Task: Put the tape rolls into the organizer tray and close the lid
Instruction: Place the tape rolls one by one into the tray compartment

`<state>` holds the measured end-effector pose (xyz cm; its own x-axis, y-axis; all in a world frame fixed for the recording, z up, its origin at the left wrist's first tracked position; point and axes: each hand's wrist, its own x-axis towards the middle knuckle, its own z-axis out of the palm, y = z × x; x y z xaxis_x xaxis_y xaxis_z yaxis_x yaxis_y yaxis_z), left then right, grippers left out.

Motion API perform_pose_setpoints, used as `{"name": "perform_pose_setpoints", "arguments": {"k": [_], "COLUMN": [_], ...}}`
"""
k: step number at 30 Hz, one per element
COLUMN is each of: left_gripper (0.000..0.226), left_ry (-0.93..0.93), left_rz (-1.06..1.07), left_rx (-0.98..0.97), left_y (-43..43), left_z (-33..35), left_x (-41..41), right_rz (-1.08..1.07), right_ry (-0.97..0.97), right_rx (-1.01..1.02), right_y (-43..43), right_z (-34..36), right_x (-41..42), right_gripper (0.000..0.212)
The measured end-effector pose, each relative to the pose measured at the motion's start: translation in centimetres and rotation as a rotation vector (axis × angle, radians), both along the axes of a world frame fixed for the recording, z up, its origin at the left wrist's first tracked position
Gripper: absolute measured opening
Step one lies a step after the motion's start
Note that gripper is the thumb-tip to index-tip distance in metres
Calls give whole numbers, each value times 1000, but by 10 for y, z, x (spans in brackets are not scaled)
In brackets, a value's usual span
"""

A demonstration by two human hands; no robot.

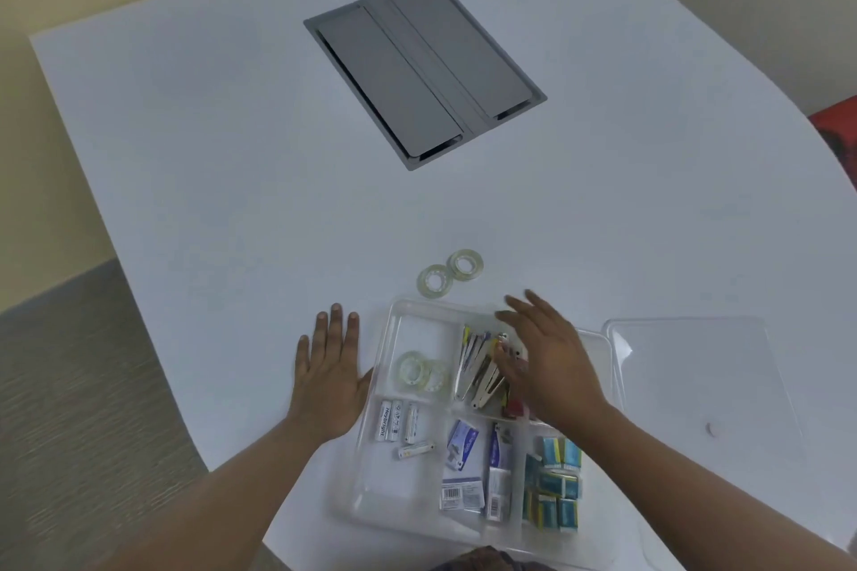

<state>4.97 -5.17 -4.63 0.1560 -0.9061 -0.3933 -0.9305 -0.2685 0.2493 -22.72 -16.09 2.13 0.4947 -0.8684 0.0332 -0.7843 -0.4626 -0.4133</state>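
A clear plastic organizer tray [392, 385] lies on the white table in front of me. Two clear tape rolls [423, 373] sit in its far-left compartment. Two more tape rolls [450, 274] lie side by side on the table just beyond the tray's far edge. The clear lid [695, 366] rests flat on the table to the right of the tray. My left hand [331, 378] lies flat on the table, fingers apart, against the tray's left wall. My right hand [547, 357] hovers over the tray's far-middle compartment, fingers spread, holding nothing.
The tray also holds several batteries [399, 424], hair clips [477, 366], staple boxes [463, 464] and small blue packets [554, 482]. A grey recessed cable hatch [424, 70] sits in the table further back. The table edge curves away on the right and front left.
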Motion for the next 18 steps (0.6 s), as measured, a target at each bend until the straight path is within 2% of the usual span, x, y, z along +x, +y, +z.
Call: {"name": "perform_pose_setpoints", "arguments": {"k": [4, 7, 9, 11, 15, 18], "left_gripper": [93, 64, 40, 30, 26, 36], "left_ry": [75, 187, 313, 444, 509, 505], "left_rz": [67, 217, 348, 449, 482, 437], "left_rx": [-47, -188, -335, -399, -384, -292], "left_y": [-1, -10, -19, -32, -72, -108], "left_z": [2, 10, 19, 30, 48, 59], "left_x": [1, 1, 1, -1, -12, -27], "right_rz": [-101, -110, -92, -91, -107, -110], "right_ry": [133, 184, 216, 249, 267, 277], "right_rx": [10, 51, 53, 46, 53, 58], "right_y": [-3, 0, 3, 5, 5, 5], "right_z": [-8, -14, -18, -21, -25, -26], "right_x": [-37, -51, -54, -54, -54, -54], "right_gripper": [61, 74, 74, 72, 72, 71]}}
